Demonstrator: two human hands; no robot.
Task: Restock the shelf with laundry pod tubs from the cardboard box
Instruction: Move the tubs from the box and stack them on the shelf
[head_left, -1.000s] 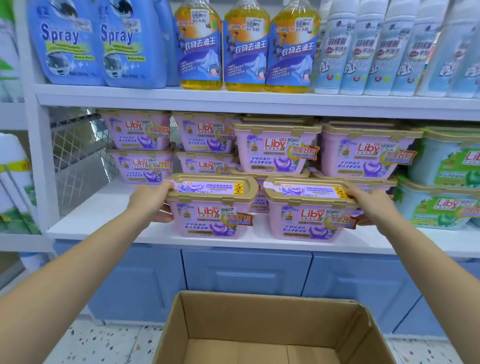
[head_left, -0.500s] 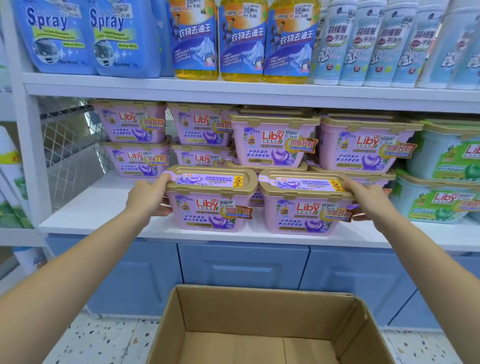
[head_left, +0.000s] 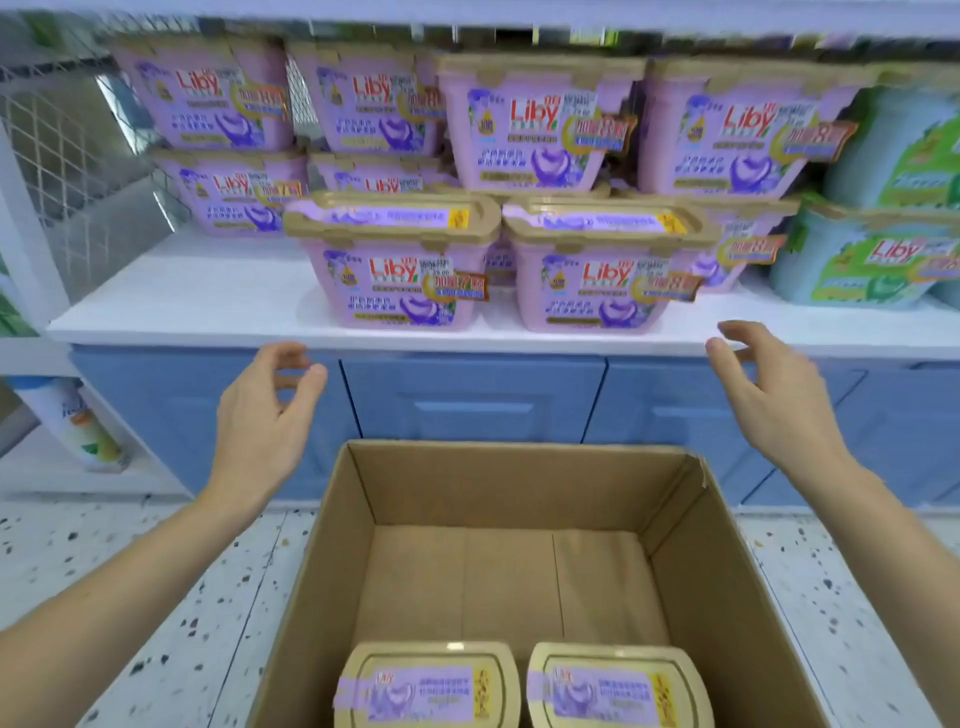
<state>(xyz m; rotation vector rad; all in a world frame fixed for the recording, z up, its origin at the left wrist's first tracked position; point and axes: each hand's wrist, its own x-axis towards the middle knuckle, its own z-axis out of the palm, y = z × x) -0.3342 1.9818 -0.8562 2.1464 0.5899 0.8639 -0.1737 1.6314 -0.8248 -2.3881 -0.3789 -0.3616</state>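
Two pink Liby pod tubs with tan lids stand side by side at the front of the white shelf (head_left: 197, 306): the left tub (head_left: 395, 270) and the right tub (head_left: 602, 275). More pink tubs (head_left: 535, 124) are stacked behind them. My left hand (head_left: 260, 415) and my right hand (head_left: 769, 400) hover below the shelf edge, both empty with fingers spread and curled. The open cardboard box (head_left: 332, 545) sits on the floor below, with two tubs (head_left: 431, 686) (head_left: 618, 686) lying at its near end.
Green Liby tubs (head_left: 872, 260) are stacked at the shelf's right. A wire mesh panel (head_left: 62, 171) closes the shelf's left side. Blue cabinet doors (head_left: 472, 400) run under the shelf. The floor (head_left: 171, 613) is speckled terrazzo.
Both hands have let go of the two front tubs and pulled back and down from the shelf. My view has tilted down, showing two tubs in the box.
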